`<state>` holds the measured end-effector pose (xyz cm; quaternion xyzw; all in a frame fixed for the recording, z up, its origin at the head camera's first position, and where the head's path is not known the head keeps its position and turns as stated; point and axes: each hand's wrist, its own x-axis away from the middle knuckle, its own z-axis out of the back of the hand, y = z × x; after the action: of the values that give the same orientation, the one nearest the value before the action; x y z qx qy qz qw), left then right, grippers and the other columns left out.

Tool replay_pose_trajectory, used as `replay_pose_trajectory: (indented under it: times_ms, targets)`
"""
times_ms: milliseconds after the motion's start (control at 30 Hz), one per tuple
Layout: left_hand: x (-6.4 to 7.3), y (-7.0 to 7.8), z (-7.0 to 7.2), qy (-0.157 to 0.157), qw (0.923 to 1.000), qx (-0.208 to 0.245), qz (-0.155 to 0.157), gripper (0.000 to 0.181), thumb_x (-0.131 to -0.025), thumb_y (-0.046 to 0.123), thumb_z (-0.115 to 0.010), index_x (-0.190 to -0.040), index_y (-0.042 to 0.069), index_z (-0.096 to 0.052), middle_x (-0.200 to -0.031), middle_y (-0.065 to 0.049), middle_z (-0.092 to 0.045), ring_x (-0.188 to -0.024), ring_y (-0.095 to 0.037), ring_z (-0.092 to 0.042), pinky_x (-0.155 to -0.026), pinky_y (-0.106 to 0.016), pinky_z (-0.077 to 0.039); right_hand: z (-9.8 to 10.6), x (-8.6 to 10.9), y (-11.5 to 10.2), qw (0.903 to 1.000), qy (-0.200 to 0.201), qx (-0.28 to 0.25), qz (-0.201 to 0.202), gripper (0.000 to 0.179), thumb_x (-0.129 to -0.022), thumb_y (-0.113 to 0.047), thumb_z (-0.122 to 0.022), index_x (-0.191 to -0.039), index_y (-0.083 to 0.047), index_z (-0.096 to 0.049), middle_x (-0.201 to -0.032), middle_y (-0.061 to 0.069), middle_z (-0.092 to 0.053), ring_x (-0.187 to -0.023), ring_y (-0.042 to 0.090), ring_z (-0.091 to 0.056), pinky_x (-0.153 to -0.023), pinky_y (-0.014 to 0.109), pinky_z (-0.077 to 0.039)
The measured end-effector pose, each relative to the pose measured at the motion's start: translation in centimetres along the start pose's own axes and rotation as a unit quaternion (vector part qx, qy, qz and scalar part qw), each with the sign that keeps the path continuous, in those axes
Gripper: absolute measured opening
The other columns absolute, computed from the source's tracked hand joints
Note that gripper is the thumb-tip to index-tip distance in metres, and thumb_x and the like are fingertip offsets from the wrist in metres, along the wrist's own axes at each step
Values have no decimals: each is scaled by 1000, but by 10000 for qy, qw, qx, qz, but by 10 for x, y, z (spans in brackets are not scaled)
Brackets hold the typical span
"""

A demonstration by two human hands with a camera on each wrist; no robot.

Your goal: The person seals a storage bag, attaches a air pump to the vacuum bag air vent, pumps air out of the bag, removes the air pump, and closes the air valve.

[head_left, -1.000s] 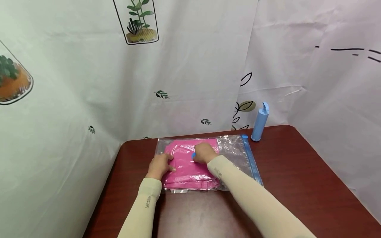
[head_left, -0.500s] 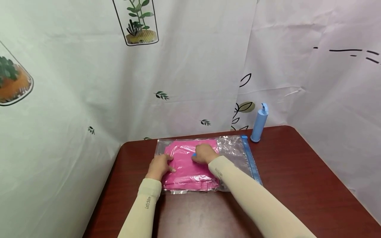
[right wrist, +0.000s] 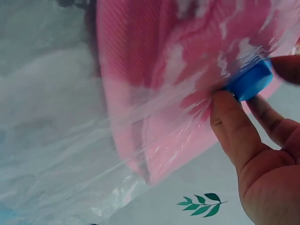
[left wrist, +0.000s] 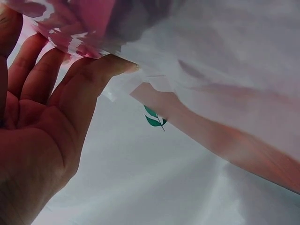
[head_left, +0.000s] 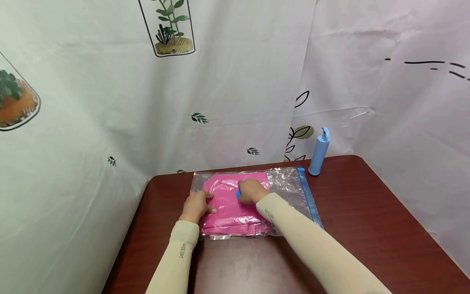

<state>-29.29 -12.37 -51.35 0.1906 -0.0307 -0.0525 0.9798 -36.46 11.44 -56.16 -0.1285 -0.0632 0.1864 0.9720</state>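
Observation:
A clear plastic vacuum storage bag (head_left: 288, 188) lies flat on the table, with folded pink fabric (head_left: 225, 208) inside its left part. On the bag's upper face, over the fabric, sits a blue valve cap (right wrist: 253, 82). My right hand (head_left: 251, 191) pinches that cap between thumb and fingers; the right wrist view shows the plastic creased around it. At the bag's left side, my left hand (head_left: 196, 204) rests on the plastic and fabric edge, thumb and fingers spread apart. The left wrist view shows its fingers (left wrist: 40, 70) touching the bag.
A light blue hand pump (head_left: 319, 155) stands upright at the back right of the dark red table (head_left: 371, 212). The bag's blue zip strip (head_left: 310, 198) runs along its right end. White printed cloth (head_left: 235, 81) hangs behind and at both sides.
My right hand has turned slightly on the blue cap, and more of the cap shows now than half a second ago. My left hand keeps its place on the bag.

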Motion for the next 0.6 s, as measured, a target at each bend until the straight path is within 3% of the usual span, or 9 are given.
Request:
replay_pose_trajectory:
  times_ms: [100, 167, 233, 300, 400, 500, 600]
  targets:
    - [0, -1, 0, -12, 10000, 45, 39, 65, -84, 19, -101, -143, 5, -78, -155, -25, -70, -142, -48, -69, -117, -62, -59, -3, -3, 1, 9991, -105, -343, -215, 79, -93, -42, -79, -158, -2, -59, -119, 16, -83, -99, 29, -77, -105, 47, -65]
    - [-1, -2, -1, -34, 9999, 104, 61, 65, -84, 19, -101, -143, 6, -78, -155, -25, -71, -141, -48, -69, -117, -62, -59, -7, -6, 3, 9987, -59, -393, -309, 82, -95, -43, -77, -161, 0, -56, -123, 17, -83, -100, 29, -76, -107, 47, -65]
    - [-3, -3, -2, -67, 9999, 138, 79, 65, -84, 19, -101, -143, 7, -79, -156, -25, -70, -141, -48, -69, -117, -63, -59, -10, -8, 4, 9993, 32, -210, -292, 68, -99, -43, -74, -149, 2, -66, -122, 17, -84, -101, 30, -77, -108, 48, -65]
    - [-7, -10, -9, -13, 10000, 80, 26, 65, -83, 22, -103, -143, 9, -80, -156, -24, -70, -140, -49, -69, -115, -64, -60, -15, -10, 6, 9996, 183, 54, -189, 48, -103, -41, -73, -126, 1, -76, -115, 16, -84, -103, 33, -79, -108, 49, -64]
    - [-10, -15, -14, 62, 10000, -38, -46, 66, -81, 25, -104, -141, 12, -81, -156, -23, -70, -139, -50, -70, -111, -65, -61, -20, -12, 6, 9981, 322, 521, 26, 34, -106, -38, -71, -95, -6, -78, -101, 13, -84, -99, 33, -79, -106, 49, -65]
    - [-9, -15, -14, 73, 10000, 49, -33, 66, -81, 25, -104, -142, 10, -80, -156, -24, -70, -139, -51, -69, -112, -65, -61, -22, -13, 5, 9973, 339, 642, 93, 31, -106, -33, -73, -86, -9, -77, -95, 11, -83, -95, 32, -79, -103, 47, -65]
    - [0, -4, -3, -50, 9997, 221, 105, 65, -84, 19, -101, -144, 6, -78, -157, -26, -69, -142, -51, -68, -117, -65, -58, -21, -14, 3, 9973, 269, 677, 113, 24, -102, -31, -77, -90, -11, -78, -95, 9, -82, -96, 30, -77, -104, 45, -65]
